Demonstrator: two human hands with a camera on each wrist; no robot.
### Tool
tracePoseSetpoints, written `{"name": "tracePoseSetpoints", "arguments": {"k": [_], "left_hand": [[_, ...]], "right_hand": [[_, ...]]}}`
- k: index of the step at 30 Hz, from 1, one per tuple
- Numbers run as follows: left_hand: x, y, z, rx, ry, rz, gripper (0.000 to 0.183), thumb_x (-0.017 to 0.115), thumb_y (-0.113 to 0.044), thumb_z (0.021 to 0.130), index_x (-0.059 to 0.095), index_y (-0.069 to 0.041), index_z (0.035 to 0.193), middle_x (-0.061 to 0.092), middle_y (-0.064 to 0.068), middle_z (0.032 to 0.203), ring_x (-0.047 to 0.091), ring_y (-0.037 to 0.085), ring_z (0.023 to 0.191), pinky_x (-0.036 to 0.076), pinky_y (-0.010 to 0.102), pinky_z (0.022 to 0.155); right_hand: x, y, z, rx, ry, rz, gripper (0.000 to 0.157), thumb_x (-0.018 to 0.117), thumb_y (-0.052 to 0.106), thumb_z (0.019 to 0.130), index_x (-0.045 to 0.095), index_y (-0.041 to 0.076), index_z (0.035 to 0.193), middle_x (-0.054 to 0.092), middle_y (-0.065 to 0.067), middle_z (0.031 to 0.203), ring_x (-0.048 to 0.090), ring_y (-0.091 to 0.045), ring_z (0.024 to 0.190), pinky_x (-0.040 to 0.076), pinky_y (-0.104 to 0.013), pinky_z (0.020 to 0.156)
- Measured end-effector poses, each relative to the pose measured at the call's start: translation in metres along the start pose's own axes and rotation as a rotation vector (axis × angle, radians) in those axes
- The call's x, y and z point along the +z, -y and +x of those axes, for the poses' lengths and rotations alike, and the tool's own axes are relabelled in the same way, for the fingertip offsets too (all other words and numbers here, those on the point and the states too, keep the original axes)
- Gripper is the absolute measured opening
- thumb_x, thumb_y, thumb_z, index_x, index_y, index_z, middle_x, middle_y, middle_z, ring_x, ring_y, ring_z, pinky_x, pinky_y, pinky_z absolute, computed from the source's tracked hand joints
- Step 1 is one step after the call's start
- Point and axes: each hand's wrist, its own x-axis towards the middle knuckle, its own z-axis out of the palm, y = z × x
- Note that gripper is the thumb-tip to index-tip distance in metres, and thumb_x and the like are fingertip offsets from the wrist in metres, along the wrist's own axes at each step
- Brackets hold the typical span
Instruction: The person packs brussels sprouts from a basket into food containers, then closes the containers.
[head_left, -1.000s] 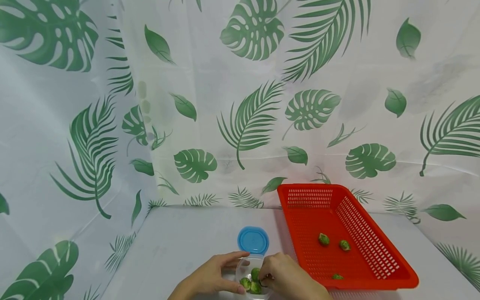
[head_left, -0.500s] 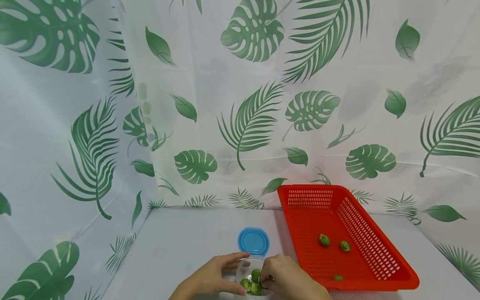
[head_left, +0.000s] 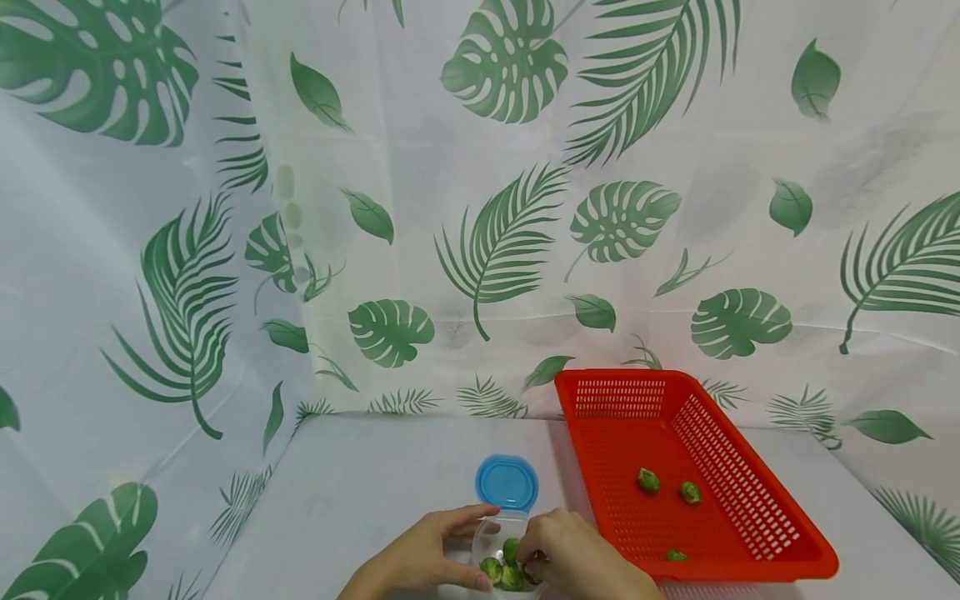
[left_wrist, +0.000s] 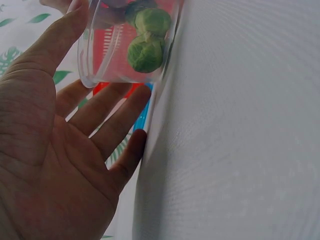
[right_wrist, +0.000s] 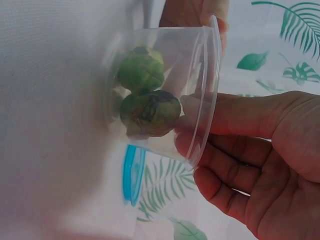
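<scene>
White tabletop (head_left: 360, 467) ran back to leaf-printed sheeting (head_left: 420, 267). On it, the left hand (head_left: 427, 550) curved round a clear cup (head_left: 512, 523); inside, the right hand (head_left: 573, 552) reached a Brussels sprout (right_wrist: 149, 114), whether pinching it I couldn't tell.

Free room: the desk (head_left: 367, 467), open left of the left hand (head_left: 423, 550) and, as a narrow strip, between lid (head_left: 507, 482) and basket (head_left: 603, 475). Obstacles: the far sheet (head_left: 405, 267); the basket's raised walls on the right, its top open; the lid, just beyond the tub (head_left: 508, 525). The left hand flanks the tub's left; the right hand (head_left: 573, 552) blocks its right.
</scene>
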Motion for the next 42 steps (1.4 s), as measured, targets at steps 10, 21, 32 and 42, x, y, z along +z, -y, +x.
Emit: {"name": "tracePoseSetpoints", "arguments": {"k": [10, 21, 32, 42], "left_hand": [[0.0011, -0.0015, -0.0007, -0.007, -0.006, 0.004, 0.077, 0.083, -0.031, 0.091, 0.046, -0.025, 0.158, 0.064, 0.004, 0.147, 0.062, 0.014, 0.134, 0.052, 0.025, 0.104], [0.0016, -0.0016, 0.0000, -0.015, -0.011, 0.009, 0.076, 0.083, -0.030, 0.091, 0.046, -0.026, 0.158, 0.065, 0.002, 0.146, 0.062, 0.012, 0.133, 0.051, 0.025, 0.104], [0.0018, -0.0030, -0.0015, -0.001, -0.011, 0.008, 0.077, 0.083, -0.029, 0.091, 0.046, -0.026, 0.158, 0.064, 0.004, 0.147, 0.062, 0.016, 0.134, 0.051, 0.027, 0.105], [0.0023, -0.0019, -0.0012, 0.003, -0.007, -0.011, 0.076, 0.083, -0.029, 0.092, 0.046, -0.024, 0.158, 0.064, 0.006, 0.147, 0.061, 0.016, 0.134, 0.051, 0.024, 0.105]], "right_hand": [[0.0025, -0.0009, 0.0012, -0.004, -0.007, -0.019, 0.012, 0.083, 0.011, 0.088, 0.086, 0.019, 0.095, 0.078, 0.013, 0.086, 0.060, 0.007, 0.072, 0.061, -0.020, 0.073], [0.0027, -0.0005, 0.0018, 0.019, 0.006, -0.045, 0.013, 0.084, 0.011, 0.087, 0.086, 0.019, 0.096, 0.078, 0.013, 0.085, 0.059, 0.006, 0.072, 0.061, -0.022, 0.074], [0.0025, -0.0001, 0.0008, 0.009, 0.011, -0.041, 0.013, 0.083, 0.011, 0.088, 0.086, 0.021, 0.096, 0.077, 0.016, 0.085, 0.059, 0.008, 0.073, 0.061, -0.021, 0.077], [0.0031, 0.0000, 0.0005, 0.014, 0.014, -0.051, 0.012, 0.083, 0.013, 0.089, 0.086, 0.021, 0.096, 0.077, 0.017, 0.083, 0.058, 0.008, 0.071, 0.060, -0.021, 0.077]]}}
